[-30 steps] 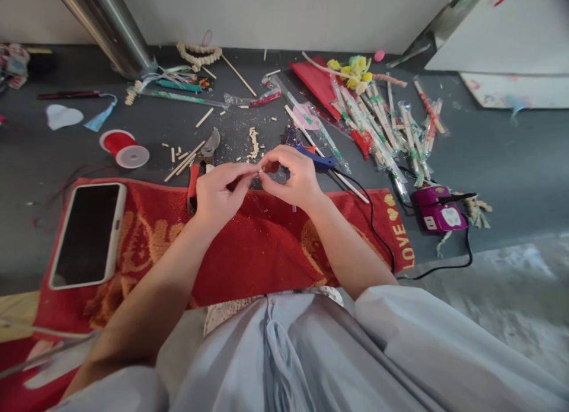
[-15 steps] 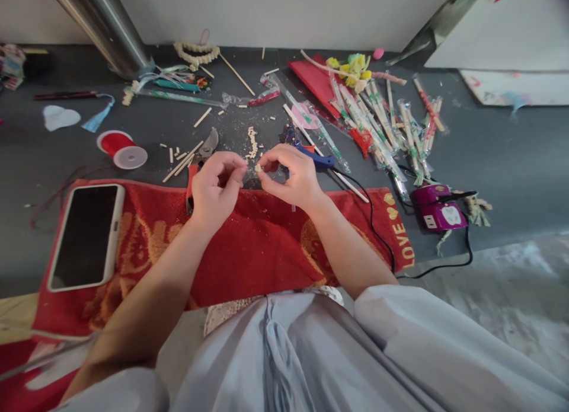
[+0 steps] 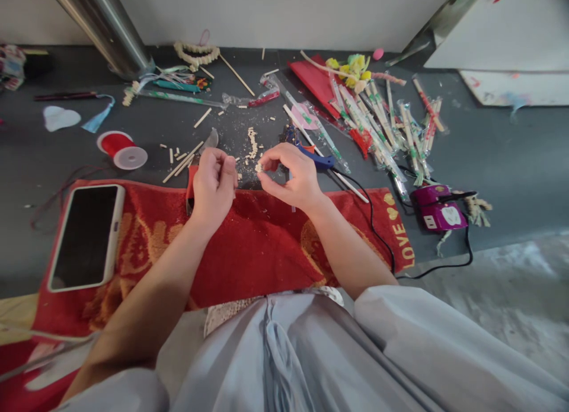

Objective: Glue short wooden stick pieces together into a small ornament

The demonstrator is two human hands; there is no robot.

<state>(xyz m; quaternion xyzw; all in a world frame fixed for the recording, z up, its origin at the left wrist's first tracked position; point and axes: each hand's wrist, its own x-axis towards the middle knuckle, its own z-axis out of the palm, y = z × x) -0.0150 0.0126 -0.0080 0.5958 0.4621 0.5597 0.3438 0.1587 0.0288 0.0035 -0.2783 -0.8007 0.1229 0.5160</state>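
My right hand pinches a tiny pale wooden piece between thumb and fingertips, above the far edge of a red towel. A short way to its left, my left hand has its fingers curled in and pinched together; what they hold, if anything, is too small to make out. Red-handled pruning shears lie just beyond my left hand. A short row of small wooden bits lies on the dark table ahead of both hands.
A phone lies on the towel's left. A red thread spool stands far left. Wrapped chopsticks are heaped at the right, beside a purple glue gun with a black cord. A metal pole rises at the back left.
My hands were joined at the fingertips a second ago; my left hand has drawn back to the left and curled in, while my right keeps the small piece.
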